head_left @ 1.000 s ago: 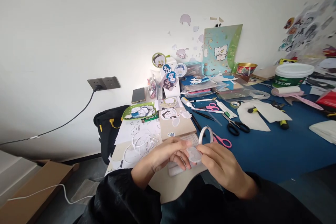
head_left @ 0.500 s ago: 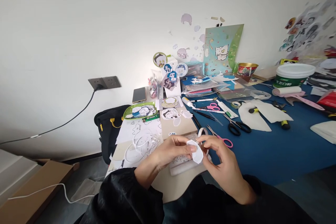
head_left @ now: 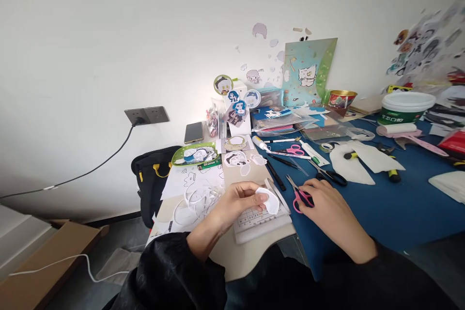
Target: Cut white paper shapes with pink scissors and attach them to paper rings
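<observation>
My left hand (head_left: 241,202) pinches a small white paper cutout (head_left: 271,202) between thumb and fingers, above a printed white pad (head_left: 263,226). On the blue mat, my right hand (head_left: 323,205) is at the handles of the pink scissors (head_left: 298,196), its thumb and fingertips closed around them. The blades lie on the mat and point away from me. A white strip (head_left: 278,193) rests on the pad, partly behind the cutout. Just beyond the right hand are black-handled scissors (head_left: 332,175).
White paper scraps (head_left: 196,203) lie left of the pad. Farther back are a green tray (head_left: 178,157), a phone (head_left: 193,132) and small pink scissors (head_left: 295,149). White sheets (head_left: 350,167) and a white-lidded tub (head_left: 407,106) are at the right.
My right hand has left the cutout, moved right and taken hold of the pink scissors' handles. The white strip now lies lower on the pad. My left hand still holds the cutout.
</observation>
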`<state>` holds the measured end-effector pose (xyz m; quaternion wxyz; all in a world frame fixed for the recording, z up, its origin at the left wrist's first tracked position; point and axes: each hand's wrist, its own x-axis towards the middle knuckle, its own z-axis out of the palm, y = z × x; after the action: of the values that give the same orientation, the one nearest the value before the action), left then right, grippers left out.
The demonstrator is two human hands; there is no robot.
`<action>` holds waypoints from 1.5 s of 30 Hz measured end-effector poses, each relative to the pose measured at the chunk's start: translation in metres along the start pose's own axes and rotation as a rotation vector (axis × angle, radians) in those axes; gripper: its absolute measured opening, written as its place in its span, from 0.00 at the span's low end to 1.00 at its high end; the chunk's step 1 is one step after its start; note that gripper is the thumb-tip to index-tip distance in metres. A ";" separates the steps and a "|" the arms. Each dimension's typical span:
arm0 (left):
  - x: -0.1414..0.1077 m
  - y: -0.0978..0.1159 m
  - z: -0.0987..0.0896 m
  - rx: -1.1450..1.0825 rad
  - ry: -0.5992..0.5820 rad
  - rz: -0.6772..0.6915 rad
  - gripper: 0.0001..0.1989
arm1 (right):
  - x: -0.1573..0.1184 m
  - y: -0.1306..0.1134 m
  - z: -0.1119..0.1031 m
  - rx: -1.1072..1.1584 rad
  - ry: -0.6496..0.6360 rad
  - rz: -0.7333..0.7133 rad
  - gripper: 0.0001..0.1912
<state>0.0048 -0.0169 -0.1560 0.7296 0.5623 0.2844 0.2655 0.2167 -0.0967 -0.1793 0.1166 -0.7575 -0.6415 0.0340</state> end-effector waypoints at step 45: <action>-0.001 0.000 0.006 0.054 0.039 0.203 0.08 | -0.014 0.001 -0.019 1.418 -0.773 -0.149 0.14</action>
<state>0.0083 -0.0219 -0.1541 0.6778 0.6025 0.2472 0.3412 0.2191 -0.1134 -0.1630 0.3411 -0.3932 -0.5111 0.6839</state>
